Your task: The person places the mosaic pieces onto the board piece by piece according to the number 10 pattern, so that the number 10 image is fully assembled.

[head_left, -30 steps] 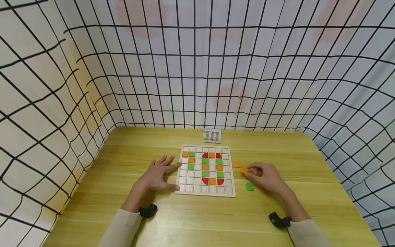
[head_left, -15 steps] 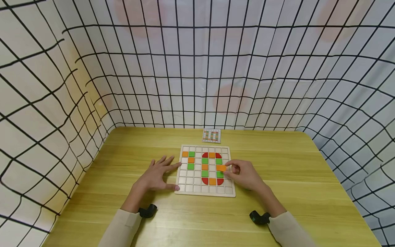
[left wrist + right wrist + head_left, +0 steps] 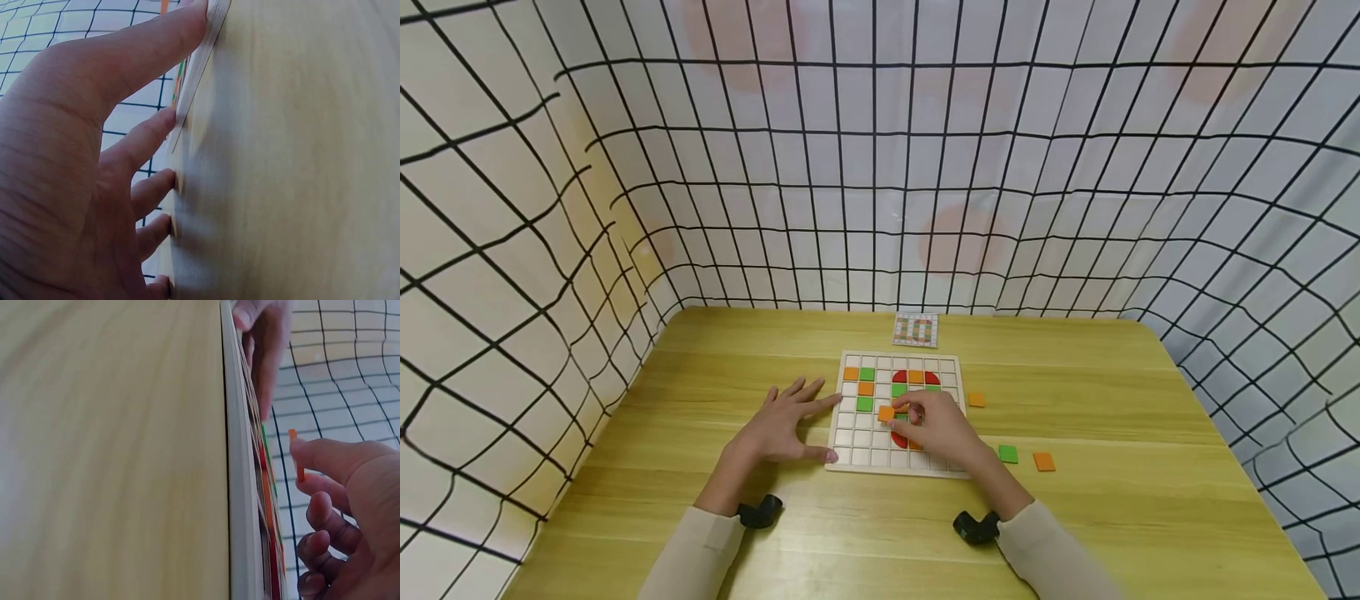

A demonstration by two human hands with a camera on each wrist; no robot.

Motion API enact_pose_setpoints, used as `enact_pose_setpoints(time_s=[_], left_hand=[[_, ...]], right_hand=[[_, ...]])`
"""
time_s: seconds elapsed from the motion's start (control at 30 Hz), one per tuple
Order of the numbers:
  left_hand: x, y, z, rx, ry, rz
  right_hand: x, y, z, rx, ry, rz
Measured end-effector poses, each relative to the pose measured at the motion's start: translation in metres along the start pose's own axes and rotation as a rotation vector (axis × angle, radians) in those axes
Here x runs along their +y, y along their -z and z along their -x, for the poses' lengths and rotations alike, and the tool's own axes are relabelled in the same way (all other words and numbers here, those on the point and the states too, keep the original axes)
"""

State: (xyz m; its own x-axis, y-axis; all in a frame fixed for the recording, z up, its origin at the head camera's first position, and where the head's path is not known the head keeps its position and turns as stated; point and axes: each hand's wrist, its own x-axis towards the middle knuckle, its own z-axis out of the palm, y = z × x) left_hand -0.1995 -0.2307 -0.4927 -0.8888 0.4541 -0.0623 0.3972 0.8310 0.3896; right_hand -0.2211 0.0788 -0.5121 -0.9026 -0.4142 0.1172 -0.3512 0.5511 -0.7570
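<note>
A square wooden grid board (image 3: 850,458) lies on the table, with red, green and orange tiles set in its cells. My right hand (image 3: 936,425) pinches an orange tile (image 3: 886,413) between thumb and fingertip, above the board's middle-left cells. In the right wrist view that orange tile (image 3: 297,456) is held edge-on, apart from the board surface. My left hand (image 3: 782,425) is spread flat at the board's left side, thumb and index fingertip touching its edge. The left wrist view shows the thumb (image 3: 156,50) on the board's rim. Several tiles on the board are hidden beneath the right hand.
A small printed pattern card (image 3: 915,330) lies behind the board. Right of the board are loose tiles: an orange one (image 3: 976,400), a green one (image 3: 1008,454) and another orange one (image 3: 1043,462). A black-grid white curtain (image 3: 880,167) surrounds the table.
My right hand has carried the orange tile leftward from the loose tiles at the right to over the board. My left hand has stayed at the board's edge.
</note>
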Motion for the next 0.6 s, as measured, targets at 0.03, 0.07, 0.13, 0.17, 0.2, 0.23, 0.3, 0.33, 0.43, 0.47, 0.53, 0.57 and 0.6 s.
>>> enact_pose_setpoints(time_s=[0.03,0.07,0.13,0.17,0.2,0.23,0.3,0.33,0.43,0.47,0.53,0.57,0.6], left_hand=[[0.0,0.0,0.0,-0.001,0.002,0.0],[0.0,0.0,0.0,-0.002,0.004,0.001],[0.0,-0.001,0.0,-0.002,0.007,-0.002],[0.0,-0.001,0.0,-0.002,0.007,-0.004],[0.0,-0.001,0.0,-0.003,0.008,-0.006],[0.0,-0.001,-0.001,-0.003,0.007,-0.008],[0.0,-0.001,-0.001,-0.001,0.006,-0.009],[0.0,-0.001,-0.001,0.0,0.004,-0.01],[-0.001,-0.001,-0.001,0.001,0.0,-0.011],[-0.001,-0.001,-0.001,0.001,-0.002,-0.013],[0.0,0.0,-0.001,0.001,-0.005,-0.012],[0.0,0.0,-0.001,0.0,-0.005,-0.011],[0.0,0.0,-0.001,0.0,-0.006,-0.01]], right_hand=[[-0.003,-0.003,-0.001,-0.007,-0.003,0.003],[-0.006,-0.005,-0.003,-0.012,-0.002,0.013],[-0.011,-0.009,-0.005,-0.025,-0.002,0.03],[-0.012,-0.011,-0.006,-0.028,0.0,0.038],[-0.014,-0.013,-0.006,-0.032,-0.005,0.044],[-0.014,-0.015,-0.007,-0.034,-0.006,0.048],[-0.015,-0.017,-0.008,-0.035,-0.006,0.049],[-0.015,-0.019,-0.009,-0.034,-0.008,0.046],[-0.014,-0.022,-0.01,-0.037,-0.017,0.037],[-0.014,-0.023,-0.011,-0.038,-0.021,0.035],[-0.015,-0.024,-0.012,-0.039,-0.03,0.037],[-0.015,-0.025,-0.012,-0.041,-0.034,0.04],[-0.016,-0.026,-0.013,-0.041,-0.038,0.045]])
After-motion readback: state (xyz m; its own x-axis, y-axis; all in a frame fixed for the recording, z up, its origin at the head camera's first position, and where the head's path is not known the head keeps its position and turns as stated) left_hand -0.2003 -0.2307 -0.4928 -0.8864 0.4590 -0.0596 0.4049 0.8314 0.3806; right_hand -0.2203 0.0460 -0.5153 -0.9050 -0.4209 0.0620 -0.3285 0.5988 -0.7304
